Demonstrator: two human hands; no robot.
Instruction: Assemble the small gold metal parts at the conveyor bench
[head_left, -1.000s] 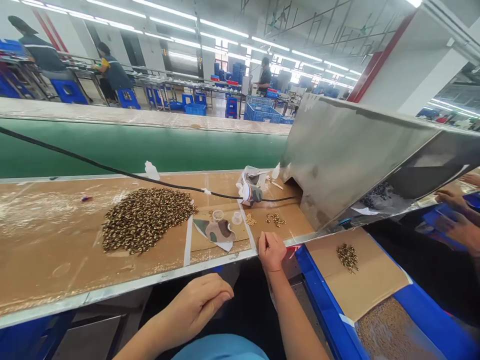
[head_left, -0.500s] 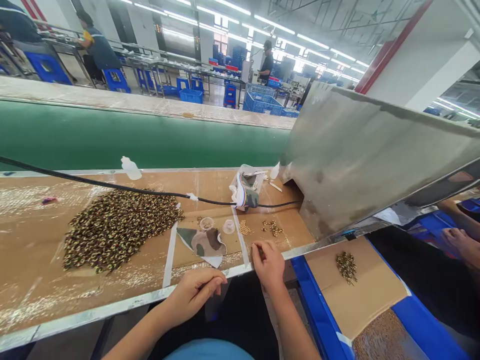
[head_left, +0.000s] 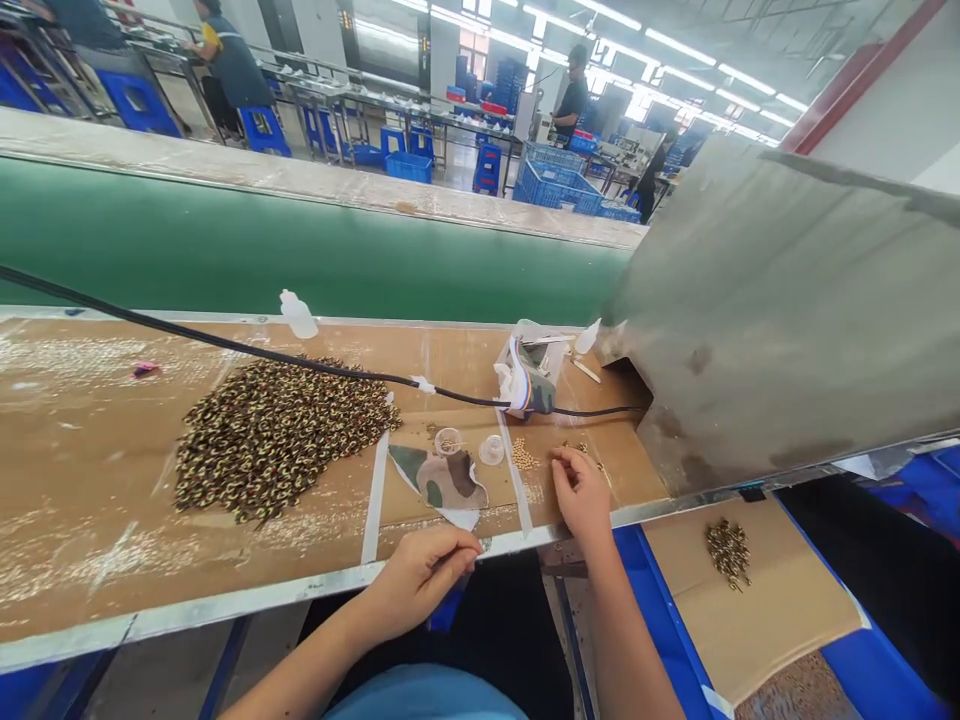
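My left hand (head_left: 429,578) is closed in a pinch at the table's front edge; whatever lies between thumb and forefinger is too small to make out. My right hand (head_left: 583,492) reaches over the cardboard with fingers curled together, beside a few small dark-and-gold pieces (head_left: 577,447) that it partly covers. What its fingertips hold is hidden. Just left of it lies a cluster of tiny beige beads (head_left: 524,455). Between the hands are a camouflage cloth scrap (head_left: 450,483), a clear round cup (head_left: 448,442) and a small clear lid-like dish (head_left: 492,450).
A large heap of dark-and-gold pieces (head_left: 277,435) covers the left. A black cable (head_left: 225,345) crosses the table to the metal panel (head_left: 780,330). Behind stand a white bottle (head_left: 298,314) and camouflage-trimmed bag (head_left: 532,375). A lower cardboard sheet (head_left: 757,600) holds another pile.
My right hand has moved forward and right, from the table edge to the small pieces. My left hand stays pinched at the edge. The view has shifted.
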